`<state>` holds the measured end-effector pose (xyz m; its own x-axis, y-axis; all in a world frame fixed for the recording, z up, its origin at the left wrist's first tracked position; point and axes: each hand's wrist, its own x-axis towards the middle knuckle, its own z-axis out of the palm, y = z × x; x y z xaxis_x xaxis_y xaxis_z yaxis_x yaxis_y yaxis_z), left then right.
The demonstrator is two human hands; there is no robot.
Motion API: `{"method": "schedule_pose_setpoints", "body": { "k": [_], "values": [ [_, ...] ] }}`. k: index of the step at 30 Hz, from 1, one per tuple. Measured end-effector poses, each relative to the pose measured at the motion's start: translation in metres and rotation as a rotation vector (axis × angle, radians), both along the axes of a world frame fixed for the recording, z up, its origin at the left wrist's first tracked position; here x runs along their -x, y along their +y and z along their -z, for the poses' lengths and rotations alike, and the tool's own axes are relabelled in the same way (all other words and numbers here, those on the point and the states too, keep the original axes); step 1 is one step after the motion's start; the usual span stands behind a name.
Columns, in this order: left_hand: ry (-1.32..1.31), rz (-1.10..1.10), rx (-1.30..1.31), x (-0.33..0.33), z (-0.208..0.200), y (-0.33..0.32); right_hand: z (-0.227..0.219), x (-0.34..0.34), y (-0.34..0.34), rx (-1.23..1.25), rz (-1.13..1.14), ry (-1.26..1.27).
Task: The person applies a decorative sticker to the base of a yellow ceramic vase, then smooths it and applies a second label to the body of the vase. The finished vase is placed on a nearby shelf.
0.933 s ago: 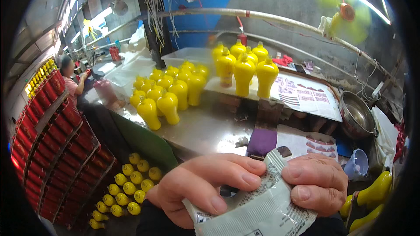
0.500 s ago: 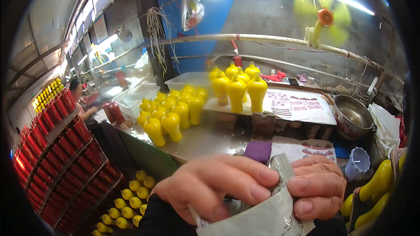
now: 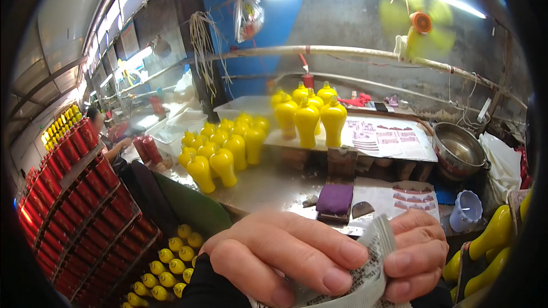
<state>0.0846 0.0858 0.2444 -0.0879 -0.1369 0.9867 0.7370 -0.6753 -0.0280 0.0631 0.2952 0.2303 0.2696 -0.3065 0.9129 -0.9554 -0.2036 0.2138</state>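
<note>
A pale grey-white packet with small dark print (image 3: 371,271) is between my two hands at the lower middle. My left hand (image 3: 285,254) lies over its left side, fingers bent and pressed onto it. Around the packet's right edge curl the fingers of my right hand (image 3: 415,254). One crimped end of the packet sticks up between the hands; its lower part runs out of the frame. Just beyond the hands sits a purple cloth pad (image 3: 335,199) on a block, beside a printed sheet (image 3: 399,197).
Glossy yellow bottles (image 3: 234,148) crowd the bench, with more on a raised board (image 3: 308,117). A metal pot (image 3: 459,148) and a lilac cup (image 3: 466,211) stand right. Racks of red bottles (image 3: 85,211) rise left, where a person (image 3: 108,137) sits. A fan (image 3: 421,23) spins above.
Both hands have moved slightly lower, and the packet's crimped end has shifted right and down. More of the purple pad now shows. The packet stays gripped.
</note>
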Motion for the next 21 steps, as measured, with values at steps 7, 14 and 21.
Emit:
{"method": "schedule_pose_setpoints", "body": {
  "k": [7, 14, 21],
  "values": [
    [-0.012, 0.061, 0.087, 0.013, 0.015, -0.022, 0.008, 0.01, -0.017, -0.003, 0.03, -0.123],
    [-0.238, -0.003, -0.073, 0.016, 0.031, -0.017, 0.023, 0.03, -0.024, -0.051, -0.01, -0.292],
    [-0.496, -0.019, -0.201, 0.024, 0.048, -0.016, 0.008, 0.039, -0.02, -0.374, -0.002, -0.563]
  ]
}}
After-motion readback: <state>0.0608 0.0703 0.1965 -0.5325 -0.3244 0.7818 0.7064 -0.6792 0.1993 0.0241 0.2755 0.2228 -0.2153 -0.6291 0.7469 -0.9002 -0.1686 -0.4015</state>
